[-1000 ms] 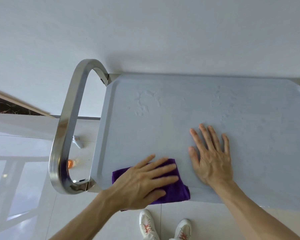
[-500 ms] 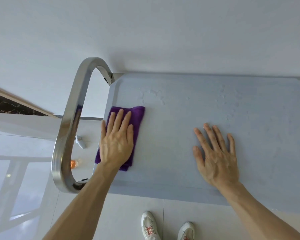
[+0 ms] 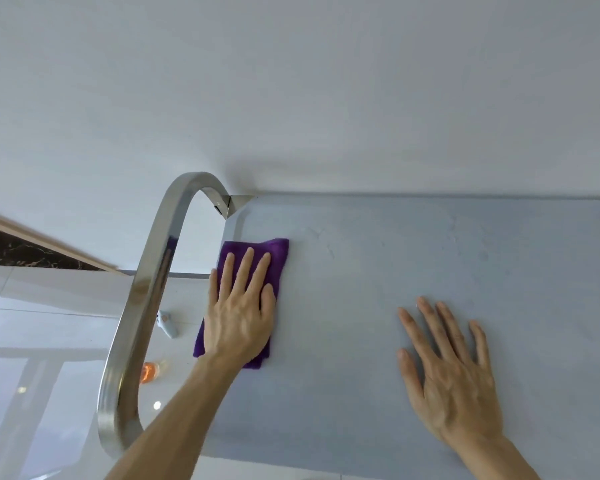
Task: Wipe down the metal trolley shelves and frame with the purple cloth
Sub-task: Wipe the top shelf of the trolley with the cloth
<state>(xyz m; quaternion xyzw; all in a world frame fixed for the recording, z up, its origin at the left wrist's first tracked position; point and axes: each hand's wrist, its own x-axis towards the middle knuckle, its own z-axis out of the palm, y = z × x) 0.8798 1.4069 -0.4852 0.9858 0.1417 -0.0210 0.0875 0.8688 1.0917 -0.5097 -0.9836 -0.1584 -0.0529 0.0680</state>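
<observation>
Trolley shelf [image 3: 413,271]: 1 purple cloth [image 3: 278,252] under flat left hand [image 3: 238,320]; right hand [image 3: 451,372] splayed, empty.

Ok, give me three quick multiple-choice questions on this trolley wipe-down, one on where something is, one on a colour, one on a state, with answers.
1. Where is the cloth on the shelf?
A. near the handle end
B. the middle
C. the right end

2. What colour is the cloth?
A. green
B. purple
C. white

3. What is the right hand doing?
A. gripping the handle
B. lifting the cloth
C. lying flat, empty

Answers:
1 A: the purple cloth lies beside the handle.
2 B: it shows purple under the left hand.
3 C: the right hand is spread on the shelf.
</observation>
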